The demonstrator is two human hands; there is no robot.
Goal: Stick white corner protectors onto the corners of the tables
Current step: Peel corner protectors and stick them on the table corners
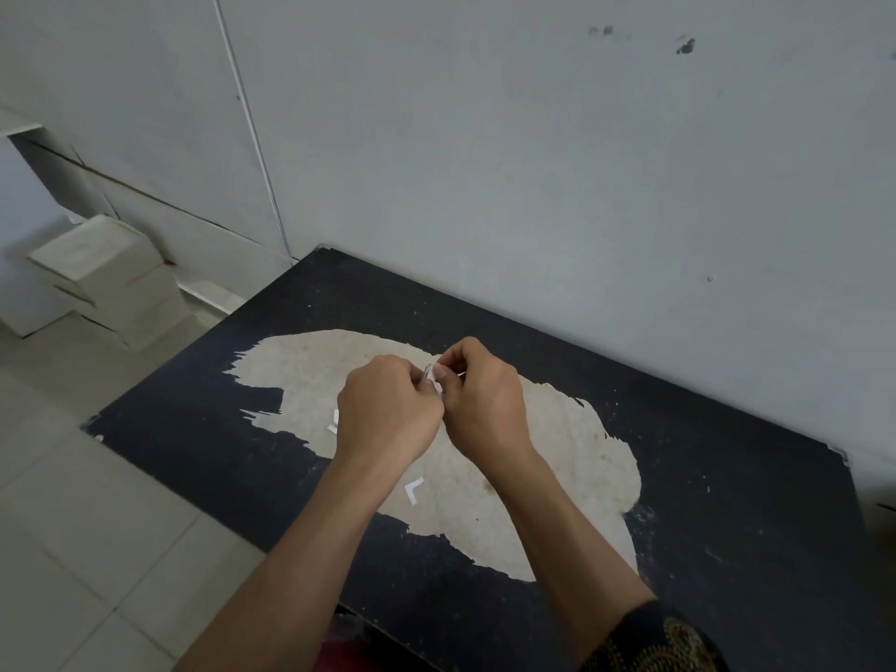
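Left grip (pixel 388 409), right grip (pixel 485 395) — thin protector (pixel 429 373)

Hidden in the pinch
Cannot make out the small pale piece (pixel 433 373) between left grip (pixel 390 409) and right grip (pixel 480 395); loses the worktop (pixel 727 526) past the bottom edge.

Pale stacked boxes (pixel 104 274), tiled floor (pixel 72 526)

One head-worn wide-angle view looks forward and down. It sits close above the bench (pixel 727 477), which stands against a wall (pixel 533 138).
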